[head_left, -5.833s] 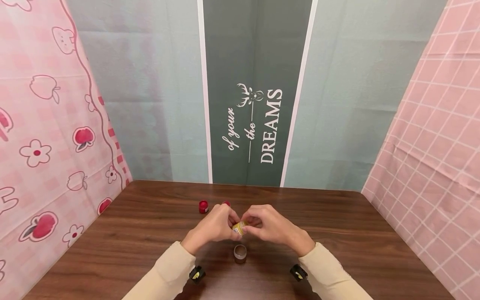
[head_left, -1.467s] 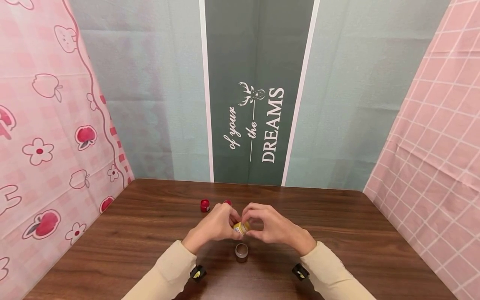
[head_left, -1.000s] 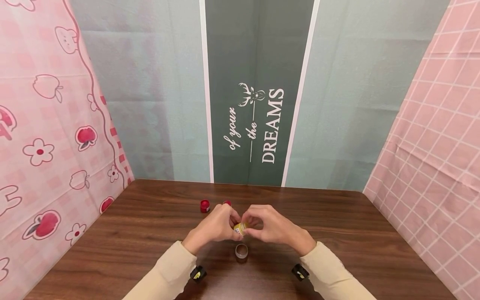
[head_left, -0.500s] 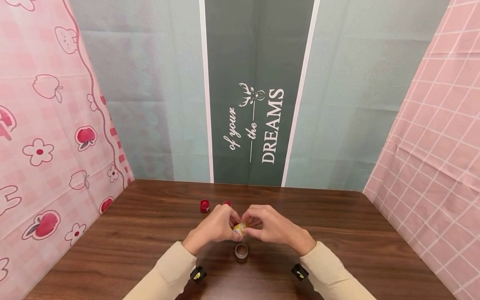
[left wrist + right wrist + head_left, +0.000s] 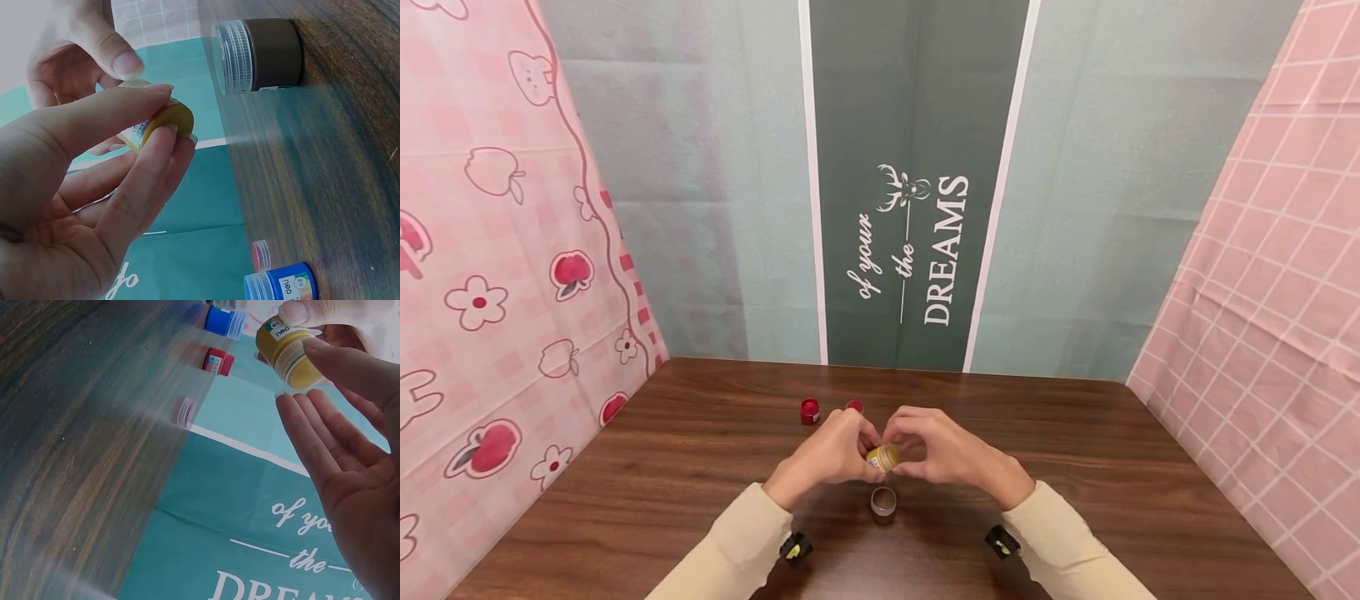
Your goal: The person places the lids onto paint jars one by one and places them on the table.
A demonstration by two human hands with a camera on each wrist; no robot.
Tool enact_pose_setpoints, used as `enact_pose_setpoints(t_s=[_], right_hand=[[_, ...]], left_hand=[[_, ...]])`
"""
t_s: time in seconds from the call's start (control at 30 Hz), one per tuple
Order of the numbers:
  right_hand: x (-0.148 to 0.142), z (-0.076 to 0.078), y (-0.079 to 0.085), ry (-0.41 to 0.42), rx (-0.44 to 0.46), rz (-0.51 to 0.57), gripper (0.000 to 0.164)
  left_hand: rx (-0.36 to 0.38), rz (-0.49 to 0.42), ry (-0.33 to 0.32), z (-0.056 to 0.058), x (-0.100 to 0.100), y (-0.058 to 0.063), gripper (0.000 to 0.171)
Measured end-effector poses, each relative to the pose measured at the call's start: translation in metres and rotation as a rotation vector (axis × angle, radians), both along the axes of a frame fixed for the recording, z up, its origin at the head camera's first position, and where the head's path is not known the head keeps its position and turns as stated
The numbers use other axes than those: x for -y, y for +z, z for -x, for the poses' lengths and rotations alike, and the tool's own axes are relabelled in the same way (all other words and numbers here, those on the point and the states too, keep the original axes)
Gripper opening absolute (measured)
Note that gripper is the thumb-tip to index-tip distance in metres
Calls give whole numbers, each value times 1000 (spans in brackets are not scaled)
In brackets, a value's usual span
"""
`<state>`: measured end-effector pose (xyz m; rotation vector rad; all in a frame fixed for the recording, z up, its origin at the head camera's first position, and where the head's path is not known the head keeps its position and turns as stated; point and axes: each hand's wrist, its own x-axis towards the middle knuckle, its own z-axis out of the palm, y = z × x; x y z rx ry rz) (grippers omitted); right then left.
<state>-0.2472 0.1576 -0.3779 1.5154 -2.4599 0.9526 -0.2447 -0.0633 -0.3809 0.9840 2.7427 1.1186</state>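
Note:
My left hand (image 5: 831, 446) holds a small yellow paint jar (image 5: 883, 457) above the table, thumb and fingers gripping its base end. The jar is tilted, its clear ribbed lid (image 5: 299, 365) facing my right hand (image 5: 951, 450). That hand is spread around the lid end; in the right wrist view its thumb overlaps the lid's edge and its straight fingers lie just below. Close in front of both hands, a brown paint jar (image 5: 278, 53) with a clear ribbed lid stands upright on the table.
Farther back on the wooden table (image 5: 1037, 467) are a red paint jar (image 5: 809, 412) and a low pinkish ribbed piece (image 5: 186, 412). A blue paint jar (image 5: 220, 322) shows in both wrist views, hidden in the head view. Cloth backdrops (image 5: 1075, 208) surround the table.
The right thumb and fingers have spread away from the lid since half a second ago, leaving more of it visible. The left hand keeps its grip on the yellow paint jar.

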Motion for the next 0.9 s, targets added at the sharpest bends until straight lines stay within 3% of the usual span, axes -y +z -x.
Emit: enact_pose_setpoints(t_s=[0.3,0.77,0.9], right_hand=[[3,0,-1,6,-83,-27,28],[3,-3,-4,-67,38,-32,22],[2,-2,-4,-69,34,-37,22]], left_hand=[[-8,0,-9,-1,0,0,18],[21,-1,1,-2,0,0,24],[14,-4,-3,-1,-1,0,24]])
